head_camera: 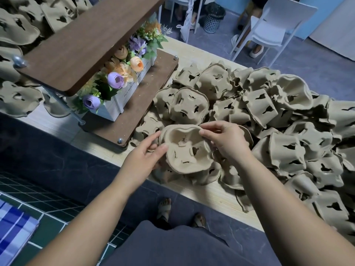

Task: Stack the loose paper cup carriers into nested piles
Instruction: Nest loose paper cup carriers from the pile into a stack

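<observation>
A brown pulp cup carrier (185, 148) faces up near the table's front edge, lying on other carriers. My left hand (148, 152) grips its left rim, thumb on top and fingers along the side. My right hand (224, 140) pinches its upper right rim. A large heap of loose carriers (278, 120) spreads over the table to the right, most upside down. More carriers (17, 29) lie on and behind the shelf at the upper left.
A two-level wooden shelf (80, 41) stands left of the heap, with a white box of artificial flowers (119, 81) on its lower board. The light wooden table's edge (217, 200) runs diagonally in front of me. White chairs (272, 29) and a bin (214, 17) stand beyond.
</observation>
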